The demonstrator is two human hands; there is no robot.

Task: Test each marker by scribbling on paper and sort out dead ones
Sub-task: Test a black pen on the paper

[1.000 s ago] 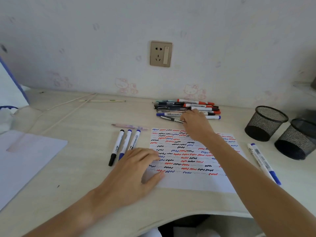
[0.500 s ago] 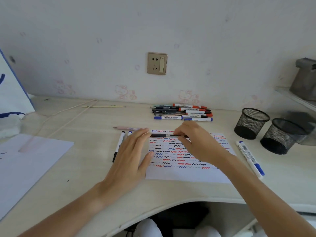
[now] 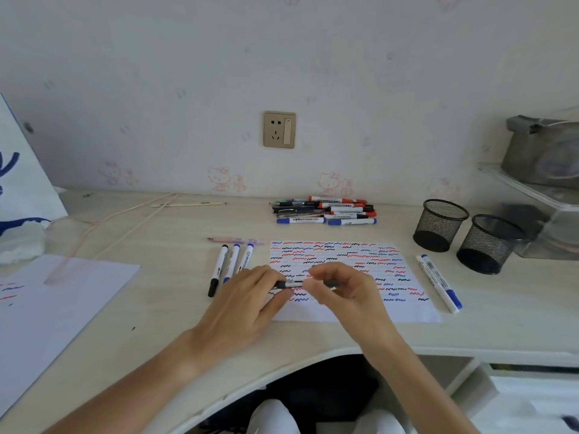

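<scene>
A dark pen (image 3: pixel 294 284) lies level just above the scribble paper (image 3: pixel 354 277), gripped at both ends. My left hand (image 3: pixel 247 303) pinches its left end, and my right hand (image 3: pixel 341 292) curls round its right part. The paper is covered with red, blue and black squiggles. A pile of markers and pens (image 3: pixel 326 211) lies at the back near the wall. Three markers (image 3: pixel 232 264) lie side by side left of the paper, below a pink pen (image 3: pixel 235 240). A pair of blue-capped markers (image 3: pixel 438 281) rests right of the paper.
Two black mesh pen cups (image 3: pixel 440 225) (image 3: pixel 488 244) stand at the right, before a clear shelf (image 3: pixel 532 189) with a grey pouch. A second white sheet (image 3: pixel 47 308) lies at the left. A thin cord (image 3: pixel 125 220) crosses the back left. The desk edge (image 3: pixel 282 368) curves inward at the front.
My right hand took a dark pen from the back pile and drew it toward me over the paper. My left hand left the paper and took hold of the pen's left end.
</scene>
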